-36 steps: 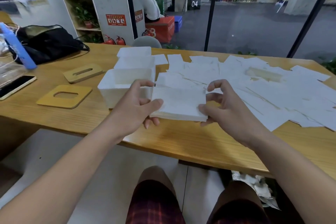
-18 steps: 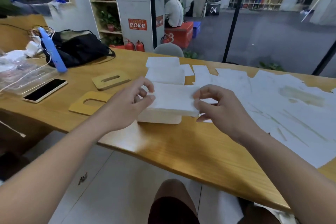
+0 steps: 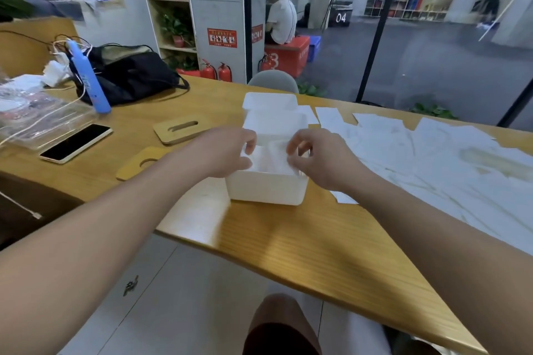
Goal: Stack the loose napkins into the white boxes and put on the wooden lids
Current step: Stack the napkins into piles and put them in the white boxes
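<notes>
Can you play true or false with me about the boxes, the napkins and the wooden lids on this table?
1. Both hands are at the top of the nearest white box. True: the left hand and right hand are lowering a napkin stack into it.
2. A wooden lid is already on that box. False: both wooden lids lie flat on the table, left of the boxes.
3. Loose napkins are spread out on the right. True.
4. The phone is inside a box. False: it lies on the table at the left.
5. All napkins are packed. False: many are still loose.
</notes>
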The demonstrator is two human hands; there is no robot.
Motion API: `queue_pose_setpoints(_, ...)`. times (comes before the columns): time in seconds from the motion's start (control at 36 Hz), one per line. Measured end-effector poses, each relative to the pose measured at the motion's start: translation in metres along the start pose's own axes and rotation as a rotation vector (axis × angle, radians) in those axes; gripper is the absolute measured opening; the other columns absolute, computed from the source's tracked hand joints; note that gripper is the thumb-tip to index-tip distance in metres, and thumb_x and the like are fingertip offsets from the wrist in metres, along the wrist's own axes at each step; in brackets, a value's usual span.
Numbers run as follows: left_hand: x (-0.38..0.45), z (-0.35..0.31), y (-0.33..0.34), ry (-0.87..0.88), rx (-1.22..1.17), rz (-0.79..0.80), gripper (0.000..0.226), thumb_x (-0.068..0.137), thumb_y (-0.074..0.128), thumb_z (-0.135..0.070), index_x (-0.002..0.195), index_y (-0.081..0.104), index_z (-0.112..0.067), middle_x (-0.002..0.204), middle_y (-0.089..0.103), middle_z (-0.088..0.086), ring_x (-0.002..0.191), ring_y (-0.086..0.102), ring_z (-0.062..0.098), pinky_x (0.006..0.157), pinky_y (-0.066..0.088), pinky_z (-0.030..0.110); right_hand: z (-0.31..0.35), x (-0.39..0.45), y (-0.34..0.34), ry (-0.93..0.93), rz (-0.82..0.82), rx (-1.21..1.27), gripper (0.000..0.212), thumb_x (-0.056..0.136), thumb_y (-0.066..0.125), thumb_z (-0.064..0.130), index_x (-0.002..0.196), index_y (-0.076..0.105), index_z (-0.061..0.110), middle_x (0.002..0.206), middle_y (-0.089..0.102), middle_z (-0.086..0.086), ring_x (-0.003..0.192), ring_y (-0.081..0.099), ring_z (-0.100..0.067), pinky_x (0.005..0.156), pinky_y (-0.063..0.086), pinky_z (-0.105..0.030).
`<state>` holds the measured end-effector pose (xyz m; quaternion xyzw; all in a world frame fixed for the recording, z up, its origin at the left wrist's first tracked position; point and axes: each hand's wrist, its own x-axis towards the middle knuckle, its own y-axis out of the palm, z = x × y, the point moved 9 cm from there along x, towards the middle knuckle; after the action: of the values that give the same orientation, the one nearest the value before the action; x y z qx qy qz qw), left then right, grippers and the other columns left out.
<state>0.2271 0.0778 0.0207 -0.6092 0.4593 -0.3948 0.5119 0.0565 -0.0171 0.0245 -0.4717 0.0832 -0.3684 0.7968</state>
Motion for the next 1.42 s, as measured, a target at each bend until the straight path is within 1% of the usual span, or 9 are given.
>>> queue_pose_setpoints(0.22,0.022,-0.003,0.01,-0.022,0.193,0.086,0.026,0.103,0.07,-0.048,0.115,0.063,-0.026,0.098,0.061,-0.005,0.09,0.06,0.019,0.066,0.044,0.033,0.001,0.01,0.007,0.024,-0.01,-0.277,0.009,0.095,0.074,0.034,0.092,0.066,0.031,0.088,0.065,0.015,0.093,0.064,-0.015,0.092,0.037,-0.04)
queue_pose_setpoints(0.39,0.022,0.001,0.011,0.012,0.223,0.09,0.043,0.102,0.063,-0.064,0.129,0.075,-0.034,0.124,0.067,-0.006,0.132,0.046,0.023,0.097,0.047,0.039,0.007,0.009,-0.005,-0.043,-0.138,-0.526,0.022,0.089,0.078,0.048,0.099,0.073,0.03,0.092,0.072,0.007,0.091,0.06,-0.021,0.086,0.032,-0.038)
queue_pose_setpoints(0.5,0.024,-0.008,0.0,0.115,0.289,-0.053,0.042,0.102,0.063,-0.064,0.131,0.075,-0.036,0.118,0.069,-0.011,0.122,0.048,0.021,0.1,0.039,0.041,0.012,0.015,-0.001,-0.099,-0.089,-0.484,0.031,0.085,0.083,0.056,0.106,0.075,0.034,0.102,0.069,0.009,0.107,0.052,-0.021,0.089,0.031,-0.039)
queue_pose_setpoints(0.69,0.03,-0.004,0.007,0.092,0.167,0.013,0.043,0.094,0.068,-0.072,0.115,0.08,-0.036,0.11,0.075,-0.021,0.118,0.053,0.01,0.108,0.029,0.039,0.005,0.031,0.017,-0.048,0.106,-0.484,0.036,0.084,0.085,0.055,0.11,0.077,0.031,0.106,0.074,0.012,0.109,0.057,-0.021,0.092,0.027,-0.041)
queue_pose_setpoints(0.94,0.018,-0.033,-0.028,0.157,0.064,-0.217,0.019,0.099,0.075,-0.052,0.108,0.08,-0.036,0.099,0.071,-0.023,0.107,0.058,0.009,0.093,0.032,0.032,0.009,0.014,-0.019,-0.034,0.052,-0.147,0.041,0.081,0.091,0.049,0.116,0.079,0.031,0.122,0.072,0.018,0.114,0.06,-0.011,0.11,0.045,-0.046)
queue_pose_setpoints(1.03,0.013,-0.061,-0.04,0.211,-0.092,-0.258,0.015,0.099,0.076,-0.045,0.111,0.081,-0.035,0.101,0.074,-0.021,0.1,0.064,0.004,0.074,0.044,0.021,0.008,-0.001,-0.038,-0.07,0.01,-0.08,0.037,0.084,0.09,0.046,0.116,0.079,0.031,0.111,0.068,0.023,0.108,0.059,-0.007,0.106,0.048,-0.045)
queue_pose_setpoints(1.08,0.01,-0.085,-0.04,0.256,-0.142,-0.273,0.012,0.1,0.075,-0.044,0.109,0.08,-0.038,0.099,0.075,-0.022,0.096,0.063,0.001,0.07,0.042,0.018,-0.004,-0.013,-0.053,-0.083,-0.037,-0.049,0.033,0.086,0.089,0.045,0.115,0.079,0.033,0.105,0.065,0.028,0.099,0.059,-0.001,0.094,0.048,-0.03)
queue_pose_setpoints(1.17,0.007,-0.125,-0.034,0.335,-0.177,-0.29,0.01,0.101,0.073,-0.043,0.104,0.081,-0.037,0.095,0.074,-0.022,0.093,0.063,0.002,0.071,0.044,0.02,-0.034,-0.033,-0.073,-0.068,-0.091,-0.04,0.025,0.088,0.088,0.043,0.11,0.079,0.037,0.104,0.069,0.029,0.094,0.059,0.005,0.076,0.043,-0.019)
queue_pose_setpoints(1.42,0.028,-0.225,0.034,0.465,-0.146,-0.189,0.012,0.103,0.07,-0.041,0.106,0.078,-0.034,0.097,0.072,-0.02,0.094,0.06,0.004,0.073,0.042,0.021,-0.159,-0.105,-0.093,0.109,-0.126,0.032,0.016,0.089,0.086,0.033,0.102,0.078,0.037,0.099,0.075,0.026,0.092,0.06,0.007,0.073,0.042,-0.012)
